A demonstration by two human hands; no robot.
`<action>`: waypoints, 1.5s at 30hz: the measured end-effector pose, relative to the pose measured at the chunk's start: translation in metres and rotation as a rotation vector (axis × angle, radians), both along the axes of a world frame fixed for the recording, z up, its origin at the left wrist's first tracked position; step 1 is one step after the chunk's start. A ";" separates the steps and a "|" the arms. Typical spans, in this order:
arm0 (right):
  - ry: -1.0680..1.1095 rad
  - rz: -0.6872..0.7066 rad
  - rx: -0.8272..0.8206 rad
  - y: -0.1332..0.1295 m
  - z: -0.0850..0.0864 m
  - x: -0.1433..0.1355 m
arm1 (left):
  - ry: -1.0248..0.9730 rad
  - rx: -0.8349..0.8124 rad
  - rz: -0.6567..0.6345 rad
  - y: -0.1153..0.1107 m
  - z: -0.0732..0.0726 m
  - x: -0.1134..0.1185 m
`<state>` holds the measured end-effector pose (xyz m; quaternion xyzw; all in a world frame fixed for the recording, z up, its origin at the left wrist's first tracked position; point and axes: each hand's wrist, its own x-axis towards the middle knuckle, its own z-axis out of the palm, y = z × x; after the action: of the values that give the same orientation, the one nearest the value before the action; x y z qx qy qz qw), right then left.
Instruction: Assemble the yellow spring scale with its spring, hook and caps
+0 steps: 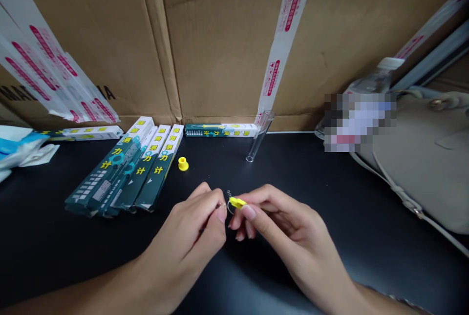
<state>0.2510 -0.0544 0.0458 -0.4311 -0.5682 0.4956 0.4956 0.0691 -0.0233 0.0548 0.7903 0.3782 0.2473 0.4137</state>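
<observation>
A: Far L first?
B: Green-and-white boxes (117,168) on the black table (208,168), then a flanged yellow cap (183,164) w/ a hole in top.
A: L hand (194,220)?
B: Fingers curled, thumb pressed to index, tight on a small glinting bit (221,204); mostly hidden, can't tell what.
A: Just R of that?
B: Thin dark spring (229,194), coils showing, lower end unclear. Below it, a fine pale wire loop (228,206), curved, near the yellow pc.
A: Yellow pc (238,202) looks how?
B: Bright, small, flat-ish, approx. level, btwn the hands. Far end's covered.
A: Next?
B: Clear tube (254,144) beyond; can't tell if upright or leaning.
A: R hand (289,227)?
B: Narrow pinch, thumb + index on the yellow pc, other fingers loosely bent. Far R: bottle (366,85), grey bag (428,158).
</observation>
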 end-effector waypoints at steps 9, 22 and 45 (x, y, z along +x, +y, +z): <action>-0.011 0.028 -0.002 0.000 -0.003 -0.001 | 0.031 0.212 -0.026 0.003 -0.005 -0.001; -0.026 0.051 -0.018 -0.001 -0.003 0.002 | -0.426 0.013 0.184 0.001 -0.017 0.002; -0.039 0.012 0.007 0.002 -0.001 0.003 | -0.525 -0.172 0.393 0.004 -0.004 0.010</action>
<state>0.2541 -0.0528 0.0452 -0.4358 -0.5821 0.4880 0.4829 0.0794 -0.0195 0.0510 0.5738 0.4233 0.4849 0.5064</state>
